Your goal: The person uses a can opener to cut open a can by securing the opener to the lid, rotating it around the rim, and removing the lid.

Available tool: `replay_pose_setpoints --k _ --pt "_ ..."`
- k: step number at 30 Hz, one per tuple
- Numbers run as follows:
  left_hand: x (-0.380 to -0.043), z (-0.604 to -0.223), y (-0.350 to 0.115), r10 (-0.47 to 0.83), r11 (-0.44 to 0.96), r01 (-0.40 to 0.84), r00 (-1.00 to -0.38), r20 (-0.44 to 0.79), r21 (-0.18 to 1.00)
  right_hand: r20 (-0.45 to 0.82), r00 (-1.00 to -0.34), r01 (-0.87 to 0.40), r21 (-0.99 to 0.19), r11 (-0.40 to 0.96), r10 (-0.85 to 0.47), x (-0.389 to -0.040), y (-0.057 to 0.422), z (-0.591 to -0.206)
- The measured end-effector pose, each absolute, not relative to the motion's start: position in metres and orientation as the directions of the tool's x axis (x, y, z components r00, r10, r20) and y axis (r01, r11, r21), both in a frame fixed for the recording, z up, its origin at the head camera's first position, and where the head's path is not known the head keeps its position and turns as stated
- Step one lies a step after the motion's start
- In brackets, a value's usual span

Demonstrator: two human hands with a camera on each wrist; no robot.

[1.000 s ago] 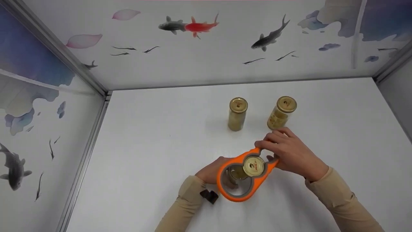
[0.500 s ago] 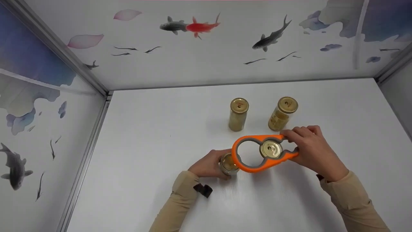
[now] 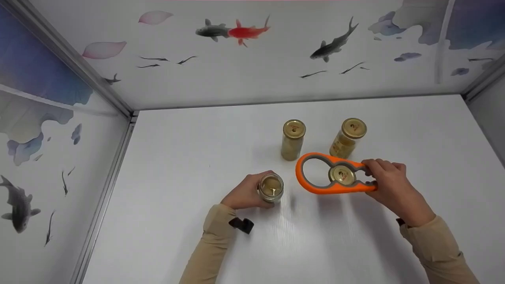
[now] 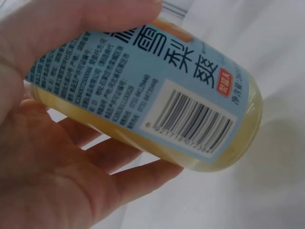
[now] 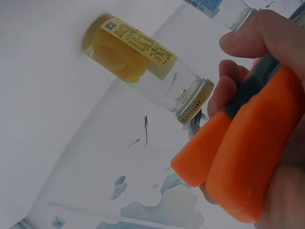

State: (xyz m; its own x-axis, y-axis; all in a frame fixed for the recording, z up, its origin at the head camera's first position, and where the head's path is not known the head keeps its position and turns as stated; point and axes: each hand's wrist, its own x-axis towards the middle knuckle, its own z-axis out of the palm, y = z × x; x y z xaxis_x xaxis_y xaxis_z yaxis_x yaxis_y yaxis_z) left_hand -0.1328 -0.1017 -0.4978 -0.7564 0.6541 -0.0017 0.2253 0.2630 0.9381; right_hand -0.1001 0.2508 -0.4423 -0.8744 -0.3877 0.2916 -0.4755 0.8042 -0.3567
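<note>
Lidless glass jar (image 3: 272, 187), orange opener (image 3: 340, 189) nearby (gold lid (image 3: 342, 175) inside it)

- Yellow-labelled jar (image 5: 151, 71), slanting across the view, gold lid (image 5: 195, 101) on, yellow pieces (image 5: 121, 59) inside
- Right hand (image 5: 283, 47), right of that jar, gripping an orange tool (image 5: 243, 152)
- Blue-labelled jar (image 5: 217, 12), partly cut off, above and right of it
- Pale blue patches (image 5: 164, 207) and dark streaks (image 5: 146, 128), printed on the white wall below it

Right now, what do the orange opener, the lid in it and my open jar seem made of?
The orange opener looks like smooth, matte plastic, evenly coloured; its duller grey lining may be rubber. The lid is probably metal, gold with shiny highlights. The open jar seems glossy glass, transparent with bright rim reflections.
</note>
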Motion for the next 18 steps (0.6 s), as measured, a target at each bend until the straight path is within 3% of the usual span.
replay_pose_setpoints --k 8,18 --pt "-0.138 -0.501 -0.111 0.631 0.291 0.236 -0.776 0.000 0.927 0.185 -0.912 -0.410 -0.362 0.837 -0.367 -0.099 0.252 -0.441" --pt "-0.147 -0.507 -0.122 0.590 0.332 0.214 -0.807 -0.025 0.919 0.218 -0.893 -0.448 -0.328 0.832 -0.395 -0.098 0.250 -0.445"
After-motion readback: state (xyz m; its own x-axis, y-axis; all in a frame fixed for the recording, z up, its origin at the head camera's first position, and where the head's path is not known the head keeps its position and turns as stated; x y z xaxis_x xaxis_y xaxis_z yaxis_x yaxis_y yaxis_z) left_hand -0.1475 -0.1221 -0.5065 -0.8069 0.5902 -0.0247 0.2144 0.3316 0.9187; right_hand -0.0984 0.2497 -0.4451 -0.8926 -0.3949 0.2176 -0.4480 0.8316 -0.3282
